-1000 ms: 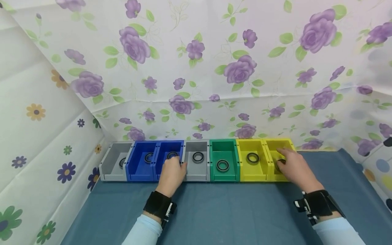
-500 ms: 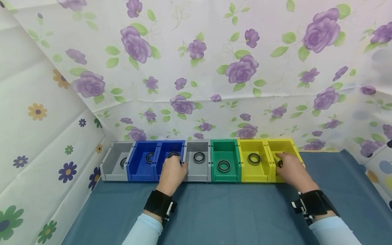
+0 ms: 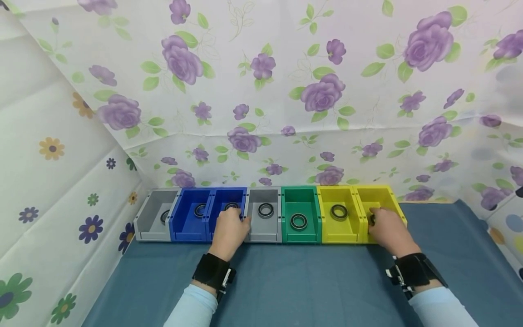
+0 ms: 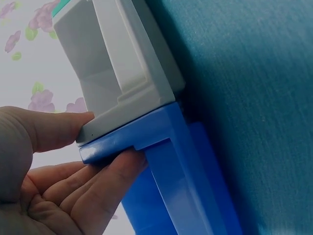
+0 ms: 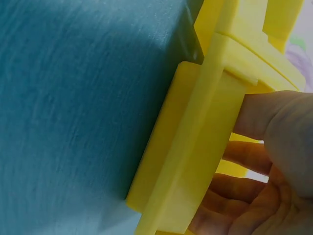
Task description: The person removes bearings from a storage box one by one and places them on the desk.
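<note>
My left hand (image 3: 230, 227) pinches the adjoining walls of a blue bin (image 4: 161, 181) and a grey bin (image 4: 124, 73), thumb on the grey side, fingers inside the blue one. Behind that hand a bearing (image 3: 231, 206) shows partly in the blue bin. At the right end of the row, my right hand (image 3: 389, 231) reaches into a yellow bin (image 3: 377, 195) and holds a ring-shaped bearing (image 3: 372, 220) between thumb and fingers, mostly covered by the hand. From the right wrist, the bin's front lip (image 5: 195, 152) hides the fingertips and the bearing.
Other bins stand side by side: a grey bin (image 3: 153, 222), a blue bin (image 3: 185, 227), a green bin (image 3: 300, 200) and a yellow bin (image 3: 333, 195), each with a bearing inside. A blue-grey cloth (image 3: 302, 281) covers the table. A flowered sheet (image 3: 278, 100) hangs close behind.
My right hand has shifted slightly left and nearer inside the end yellow bin, its thumb and index finger now on either side of the bearing. My left hand keeps its place.
</note>
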{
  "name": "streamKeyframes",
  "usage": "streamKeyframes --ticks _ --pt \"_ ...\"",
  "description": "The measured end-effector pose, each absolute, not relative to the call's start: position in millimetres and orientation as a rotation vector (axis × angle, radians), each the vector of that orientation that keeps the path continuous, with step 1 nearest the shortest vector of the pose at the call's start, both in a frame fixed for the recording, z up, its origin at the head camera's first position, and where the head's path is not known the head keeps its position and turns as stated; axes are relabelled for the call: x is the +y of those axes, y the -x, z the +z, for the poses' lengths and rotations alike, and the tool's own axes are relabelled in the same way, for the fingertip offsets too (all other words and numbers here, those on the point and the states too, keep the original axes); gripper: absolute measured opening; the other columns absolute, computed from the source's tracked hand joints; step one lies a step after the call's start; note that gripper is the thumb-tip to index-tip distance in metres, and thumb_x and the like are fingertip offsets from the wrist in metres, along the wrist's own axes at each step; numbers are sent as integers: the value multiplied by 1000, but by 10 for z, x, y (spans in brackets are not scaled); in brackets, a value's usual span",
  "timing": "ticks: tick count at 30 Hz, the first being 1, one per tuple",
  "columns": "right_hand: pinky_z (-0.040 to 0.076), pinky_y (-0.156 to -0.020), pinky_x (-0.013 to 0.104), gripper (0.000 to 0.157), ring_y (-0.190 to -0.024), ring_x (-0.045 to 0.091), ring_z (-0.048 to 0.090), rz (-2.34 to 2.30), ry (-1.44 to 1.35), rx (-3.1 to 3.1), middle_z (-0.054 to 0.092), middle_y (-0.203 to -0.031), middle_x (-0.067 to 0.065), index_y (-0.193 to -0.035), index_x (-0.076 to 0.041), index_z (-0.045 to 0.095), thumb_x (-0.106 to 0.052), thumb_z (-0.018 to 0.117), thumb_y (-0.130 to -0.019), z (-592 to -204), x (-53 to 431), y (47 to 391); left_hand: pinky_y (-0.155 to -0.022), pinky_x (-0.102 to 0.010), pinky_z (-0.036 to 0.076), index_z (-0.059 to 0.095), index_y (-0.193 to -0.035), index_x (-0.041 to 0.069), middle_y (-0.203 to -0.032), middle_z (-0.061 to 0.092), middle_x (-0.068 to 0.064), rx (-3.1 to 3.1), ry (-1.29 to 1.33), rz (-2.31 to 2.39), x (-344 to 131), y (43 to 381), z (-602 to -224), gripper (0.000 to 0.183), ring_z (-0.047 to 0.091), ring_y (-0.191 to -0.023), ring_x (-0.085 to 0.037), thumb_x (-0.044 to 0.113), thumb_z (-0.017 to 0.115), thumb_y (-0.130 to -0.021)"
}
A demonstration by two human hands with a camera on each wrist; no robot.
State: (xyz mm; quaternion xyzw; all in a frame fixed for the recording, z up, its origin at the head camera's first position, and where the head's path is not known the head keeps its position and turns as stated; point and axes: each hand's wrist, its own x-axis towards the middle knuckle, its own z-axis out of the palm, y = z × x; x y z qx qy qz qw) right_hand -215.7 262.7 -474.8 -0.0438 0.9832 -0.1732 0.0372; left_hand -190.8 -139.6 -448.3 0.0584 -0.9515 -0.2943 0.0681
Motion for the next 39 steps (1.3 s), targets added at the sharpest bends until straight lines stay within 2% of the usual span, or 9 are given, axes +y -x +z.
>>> streamKeyframes --ticks 5,10,17,21,23,25,31,35,39 --pt "44 -63 34 45 -92 38 60 -563 103 2999 57 -117 34 -122 11 54 -3 56 -79 -4759 2628 2154 -39 -23 36 67 -79 4 -68 60 -6 -2864 -177 -910 -1395 1917 -4488 19 50 -49 -11 22 67 -85" --pt "42 -61 31 43 -83 30 58 -585 76 2975 57 -116 34 -120 11 56 -4 56 -80 -4768 2631 2166 -38 -23 38 67 -82 5 -70 62 -8 -2863 -185 -943 -1393 1917 -4486 18 53 -49 -13 22 67 -86" --pt "40 -56 30 20 -69 23 54 -612 109 3024 66 -93 21 -101 3 65 -6 58 -84 -4798 2646 2148 -39 -22 39 68 -86 2 -76 65 -9 -2857 -198 -948 -1388 1898 -4498 19 56 -53 -12 21 67 -85" --pt "42 -57 31 28 -78 29 60 -637 102 3053 65 -101 25 -110 4 63 -12 60 -87 -4753 2654 2090 -35 -22 34 62 -74 6 -61 51 -3 -2858 -193 -955 -1381 1889 -4507 19 49 -46 -12 21 67 -85" --pt "45 -58 31 39 -86 33 62 -653 102 3077 62 -111 29 -121 5 58 -15 61 -88 -4710 2658 2064 -35 -22 34 62 -73 7 -60 50 -2 -2849 -194 -953 -1379 1891 -4509 18 49 -45 -12 20 68 -85" --pt "45 -58 31 41 -86 33 61 -675 109 3098 62 -112 28 -123 4 57 -18 60 -89 -4664 2662 2041 -35 -22 34 63 -75 5 -61 52 -4 -2852 -192 -942 -1379 1894 -4508 19 50 -46 -12 20 67 -85" --pt "42 -52 28 32 -71 22 57 -734 129 3207 64 -91 17 -112 -4 62 -24 63 -88 -4567 2670 1931 -39 -22 38 68 -88 1 -77 64 -10 -2853 -189 -943 -1393 1909 -4516 20 55 -52 -13 21 67 -85" --pt "42 -51 29 27 -68 22 54 -718 133 3255 61 -82 12 -102 -8 63 -27 68 -84 -4536 2649 1844 -47 -28 49 70 -96 0 -89 69 -14 -2848 -200 -939 -1408 1904 -4512 24 63 -64 -16 22 68 -85" --pt "46 -55 33 43 -77 29 58 -675 85 3229 64 -91 19 -113 -1 63 -27 72 -80 -4492 2645 1765 -60 -32 56 67 -109 -2 -109 67 -17 -2846 -197 -942 -1406 1901 -4503 35 67 -80 -19 22 69 -84"
